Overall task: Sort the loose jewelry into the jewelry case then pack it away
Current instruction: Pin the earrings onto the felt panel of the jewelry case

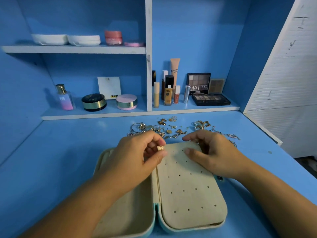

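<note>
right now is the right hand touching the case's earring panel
Touching. The head view shows the right hand pinching the earring panel at its far edge, thumb on top.

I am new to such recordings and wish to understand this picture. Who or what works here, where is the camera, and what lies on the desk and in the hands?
No machine here: a person works with two bare hands. The one picture comes from a camera worn on the head, looking forward and down. On the blue desk lies an open jewelry case with a beige panel full of small holes. Behind it lies the loose jewelry, gold and silver pieces. The left hand pinches a small gold piece at the panel's top edge. The right hand grips that edge. Cosmetics stand on the shelves behind.
</note>
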Demonstrator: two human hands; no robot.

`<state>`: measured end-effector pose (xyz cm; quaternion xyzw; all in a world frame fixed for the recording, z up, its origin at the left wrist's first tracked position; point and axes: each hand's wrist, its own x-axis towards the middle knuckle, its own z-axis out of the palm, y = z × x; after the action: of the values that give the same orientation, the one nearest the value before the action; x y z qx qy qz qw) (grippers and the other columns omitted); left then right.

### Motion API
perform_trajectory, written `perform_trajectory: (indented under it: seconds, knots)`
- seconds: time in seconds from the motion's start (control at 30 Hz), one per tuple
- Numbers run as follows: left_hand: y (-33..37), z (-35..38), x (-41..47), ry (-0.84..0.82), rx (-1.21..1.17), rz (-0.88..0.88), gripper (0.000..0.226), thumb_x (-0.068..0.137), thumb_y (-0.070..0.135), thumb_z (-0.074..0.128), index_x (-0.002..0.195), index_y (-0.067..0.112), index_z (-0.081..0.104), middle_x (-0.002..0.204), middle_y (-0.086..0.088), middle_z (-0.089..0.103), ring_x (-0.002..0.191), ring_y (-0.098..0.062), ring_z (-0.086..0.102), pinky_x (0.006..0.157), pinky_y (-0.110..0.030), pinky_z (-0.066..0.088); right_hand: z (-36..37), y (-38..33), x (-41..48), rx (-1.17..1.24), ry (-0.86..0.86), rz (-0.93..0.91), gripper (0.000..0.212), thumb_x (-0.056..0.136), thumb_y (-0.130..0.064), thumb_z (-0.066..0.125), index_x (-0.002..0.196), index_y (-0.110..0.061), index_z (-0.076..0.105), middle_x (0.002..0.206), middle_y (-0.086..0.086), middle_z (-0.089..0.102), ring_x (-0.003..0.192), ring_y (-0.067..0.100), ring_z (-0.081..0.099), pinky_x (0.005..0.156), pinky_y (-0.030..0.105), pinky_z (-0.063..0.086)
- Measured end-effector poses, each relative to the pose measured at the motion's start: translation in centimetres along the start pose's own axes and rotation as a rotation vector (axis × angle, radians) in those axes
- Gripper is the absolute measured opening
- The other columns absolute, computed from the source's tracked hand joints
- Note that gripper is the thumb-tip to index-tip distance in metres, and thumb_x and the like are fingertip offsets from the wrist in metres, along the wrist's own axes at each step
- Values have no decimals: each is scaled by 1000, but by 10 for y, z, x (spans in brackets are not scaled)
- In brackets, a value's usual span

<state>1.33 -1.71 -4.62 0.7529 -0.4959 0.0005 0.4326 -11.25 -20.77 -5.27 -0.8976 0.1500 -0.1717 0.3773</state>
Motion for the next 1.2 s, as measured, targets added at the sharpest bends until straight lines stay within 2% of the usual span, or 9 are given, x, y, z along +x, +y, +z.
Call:
perform_trajectory:
  seconds: [0.13,0.33,0.43,0.57,0.67,0.73,0.87,1.0,1.2]
  knots:
    - [3,0,0,-39,-51,-27,19,79,25,78,85,38,65,87,24,65,75,2,62,64,-5,42,-3,2,0,-82,-47,-54,29,78,-32,72,105,-34,62,96,-7,59,75,6,57,63,15,45]
    - [6,2,3,-88,15,-31,12,88,18,69,90,30,71,78,21,68,74,9,60,64,-2,40,-3,6,-2,-8,-85,-54,38,71,-42,66,108,-36,62,102,-4,58,80,9,58,71,27,50]
    - [7,4,8,-184,10,-63,10,89,22,66,88,32,68,76,31,62,68,10,55,63,-4,39,0,7,-1,39,-65,-48,39,70,-38,66,108,-33,62,100,-2,61,81,10,59,73,29,51]
    - [6,9,27,-324,66,-71,6,89,31,66,83,33,67,82,14,62,71,1,53,61,-9,38,-3,9,-1,120,-98,-11,45,77,-31,76,119,-28,61,102,-2,66,79,12,64,71,29,55]
    - [10,12,42,-344,85,-52,9,90,29,66,81,31,66,84,13,63,76,4,54,63,-7,37,-9,9,-1,220,-173,2,56,79,-22,77,130,-26,54,104,-1,68,85,15,66,77,26,56]
    - [12,15,48,-354,67,-46,11,91,25,65,82,32,66,88,14,63,82,6,56,66,-5,37,-15,10,-1,304,-240,0,65,76,-17,78,135,-24,50,108,2,68,94,15,66,86,31,55]
    - [16,20,50,-389,57,-28,15,93,22,62,85,34,64,94,13,60,90,5,55,74,-4,39,-22,13,1,525,-336,24,65,71,-7,63,134,-14,49,123,17,61,112,26,59,93,34,51]
    - [19,16,55,-418,78,-6,13,93,24,62,87,35,63,96,11,59,89,7,54,74,-3,37,-24,18,6,796,-409,46,59,73,1,49,131,-5,49,123,16,61,114,25,58,97,34,47]
    - [26,16,60,-450,23,-71,10,91,23,64,85,31,63,91,13,63,79,12,55,69,-3,39,-22,21,6,869,-418,22,55,76,2,49,131,-6,50,126,17,61,116,26,58,99,36,47]
